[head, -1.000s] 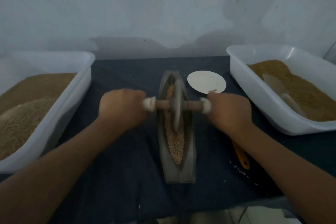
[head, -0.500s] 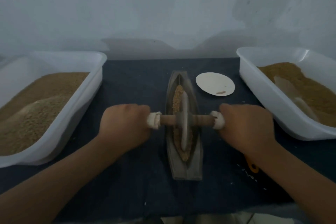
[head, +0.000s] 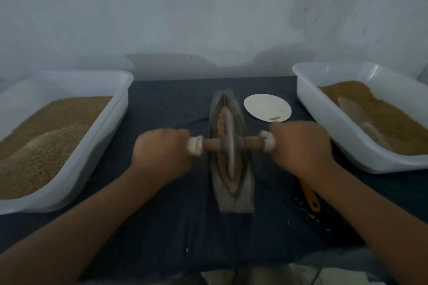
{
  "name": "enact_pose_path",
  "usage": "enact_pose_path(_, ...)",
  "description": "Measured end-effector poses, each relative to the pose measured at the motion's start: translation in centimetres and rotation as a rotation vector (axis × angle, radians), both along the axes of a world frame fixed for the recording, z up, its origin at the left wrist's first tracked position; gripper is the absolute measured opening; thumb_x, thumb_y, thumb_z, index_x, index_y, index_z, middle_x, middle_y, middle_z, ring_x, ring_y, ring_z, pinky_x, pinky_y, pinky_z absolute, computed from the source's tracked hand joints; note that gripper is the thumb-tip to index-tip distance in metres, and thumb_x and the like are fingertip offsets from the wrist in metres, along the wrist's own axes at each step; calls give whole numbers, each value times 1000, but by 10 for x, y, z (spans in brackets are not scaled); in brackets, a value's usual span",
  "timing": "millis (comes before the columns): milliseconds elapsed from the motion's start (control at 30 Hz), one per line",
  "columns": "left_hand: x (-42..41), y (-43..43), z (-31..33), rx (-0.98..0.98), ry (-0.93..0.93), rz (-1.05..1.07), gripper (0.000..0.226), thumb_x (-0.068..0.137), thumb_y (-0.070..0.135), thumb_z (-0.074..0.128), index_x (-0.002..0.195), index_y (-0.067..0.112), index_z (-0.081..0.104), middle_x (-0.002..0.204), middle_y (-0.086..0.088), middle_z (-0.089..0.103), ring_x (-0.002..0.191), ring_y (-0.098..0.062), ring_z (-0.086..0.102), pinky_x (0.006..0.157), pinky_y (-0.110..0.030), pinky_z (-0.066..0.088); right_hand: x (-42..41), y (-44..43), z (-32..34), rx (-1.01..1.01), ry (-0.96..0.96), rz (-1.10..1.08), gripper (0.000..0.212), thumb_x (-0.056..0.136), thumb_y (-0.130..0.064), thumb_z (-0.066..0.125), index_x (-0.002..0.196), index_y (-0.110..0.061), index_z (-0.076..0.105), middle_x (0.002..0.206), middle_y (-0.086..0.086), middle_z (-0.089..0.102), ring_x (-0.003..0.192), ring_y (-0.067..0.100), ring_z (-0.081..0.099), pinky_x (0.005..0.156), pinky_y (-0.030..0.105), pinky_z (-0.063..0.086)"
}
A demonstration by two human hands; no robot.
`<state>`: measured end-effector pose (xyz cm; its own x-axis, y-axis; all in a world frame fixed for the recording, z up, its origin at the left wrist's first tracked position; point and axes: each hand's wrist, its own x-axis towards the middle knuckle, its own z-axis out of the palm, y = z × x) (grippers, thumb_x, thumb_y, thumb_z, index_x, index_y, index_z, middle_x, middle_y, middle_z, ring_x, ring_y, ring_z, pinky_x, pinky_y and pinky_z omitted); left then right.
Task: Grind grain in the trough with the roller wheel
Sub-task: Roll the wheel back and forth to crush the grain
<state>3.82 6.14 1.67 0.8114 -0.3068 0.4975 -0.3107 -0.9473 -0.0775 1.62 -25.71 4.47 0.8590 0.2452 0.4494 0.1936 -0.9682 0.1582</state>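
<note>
Both fists curl round the axle (head: 251,143) ends: left hand (head: 162,154) on the left white cap, right hand (head: 301,146) on the right, a firm two-sided grip. Between them, equally near each, the roller wheel (head: 229,146) stands on edge in the trough (head: 244,196), about midway along it. The trough's long axis runs straight away from the person, crosswise to the axle, so the coming stroke likely travels forward or back along that line. Loose grain (head: 221,122) lines the groove ahead of and behind the wheel. A plate (head: 266,106) lies on the worktop (head: 173,104) just beyond the right hand.
</note>
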Motion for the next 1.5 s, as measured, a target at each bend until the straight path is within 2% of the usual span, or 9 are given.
enact_pose_path(267,44,-11,1,-76,82,92,38,82,50,59,60,28,38,59,11,48,50,-17,41,53,-26,32,52,10,2,-27,-23,-72,34,84,-32,66,65,-29,40,54,-9,39,44,14,39,46,30,44)
enact_pose_path(400,85,-27,23,-81,160,144,53,86,74,54,65,26,48,69,6,58,61,-22,54,59,-30,42,75,23,20,109,6,-58,48,84,-36,74,56,-27,35,51,-9,39,45,11,35,48,27,40)
enact_pose_path(467,67,-22,19,-82,198,147,43,89,59,59,65,26,47,69,6,59,63,-23,59,59,-30,42,63,19,19,54,60,-77,39,88,-29,70,61,-26,43,57,-7,45,49,14,41,51,30,43)
enact_pose_path(700,-22,7,-8,2,64,18,48,71,47,80,59,31,36,49,15,34,38,-12,32,48,-15,13,-13,0,4,-6,34,81,51,68,-34,74,62,-34,23,49,-11,34,39,12,36,42,24,29)
enact_pose_path(867,49,-16,12,-12,109,110,39,84,56,56,62,26,42,60,9,49,53,-22,52,53,-27,35,49,11,3,39,31,-72,40,97,-37,59,61,-30,41,52,-9,43,45,12,43,46,28,39)
enact_pose_path(1000,85,-33,32,-21,184,189,42,86,60,58,67,24,48,78,1,64,73,-29,66,64,-32,46,83,21,20,148,21,-39,48,88,-42,67,52,-32,38,48,-12,38,43,9,38,47,25,37)
enact_pose_path(1133,36,-20,16,-41,245,137,31,85,50,56,66,26,47,73,6,63,67,-25,63,60,-31,42,58,5,14,125,319,-66,15,99,-27,65,90,-17,70,92,5,71,85,30,67,85,48,55)
enact_pose_path(1300,-31,4,2,35,140,19,35,75,50,57,60,31,32,51,13,39,44,-16,41,46,-23,23,-6,-6,9,44,137,149,39,69,-30,71,62,-36,33,52,-12,43,43,10,43,43,37,47)
enact_pose_path(1500,37,-19,18,6,191,149,33,84,46,60,64,26,43,62,10,43,59,-22,49,57,-30,37,53,5,-1,-12,69,-66,34,93,-41,62,67,-31,42,59,-9,48,51,12,46,48,29,37)
